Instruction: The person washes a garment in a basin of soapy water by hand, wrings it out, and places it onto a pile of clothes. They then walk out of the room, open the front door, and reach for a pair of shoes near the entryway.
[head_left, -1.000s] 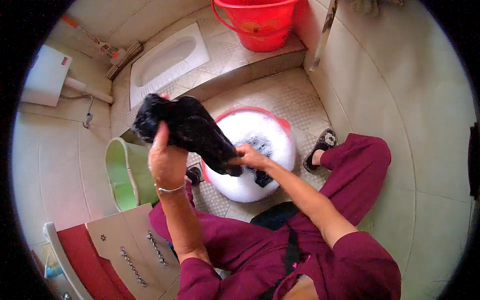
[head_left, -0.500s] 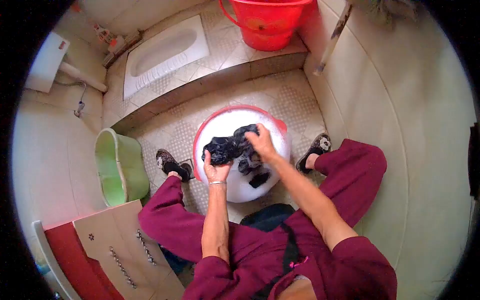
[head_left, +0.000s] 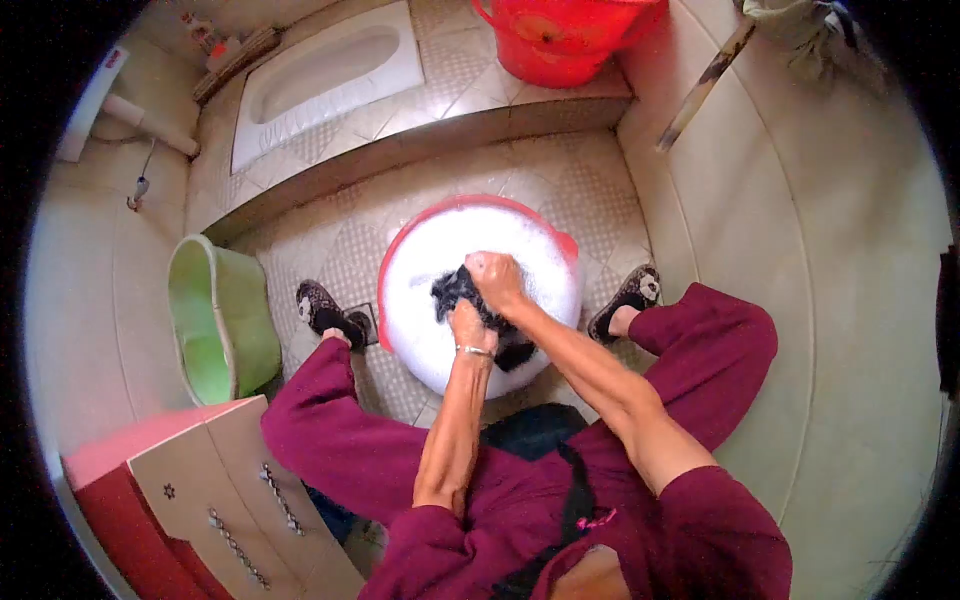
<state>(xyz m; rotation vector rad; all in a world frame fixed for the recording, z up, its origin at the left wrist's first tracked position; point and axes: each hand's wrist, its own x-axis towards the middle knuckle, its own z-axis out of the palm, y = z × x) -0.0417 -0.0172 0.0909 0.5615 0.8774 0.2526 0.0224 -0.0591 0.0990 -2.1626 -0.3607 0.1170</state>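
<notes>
A wet black cloth [head_left: 453, 287] lies bunched over white foam [head_left: 420, 325] in a red-rimmed washbasin [head_left: 567, 246], set on the tiled floor between the person's feet. The left hand [head_left: 472, 325] grips it from the near side, the right hand [head_left: 497, 280] from the far side; both sets of fingers are curled closed on the fabric, though their undersides are hidden. The exposed bunch protrudes to the left of both hands, touching each, so neither is clearly nearer. Its long axis appears to run from far left to near right. A dark fabric patch [head_left: 515, 352] shows at near right; whether it is continuous with the cloth cannot be determined.
</notes>
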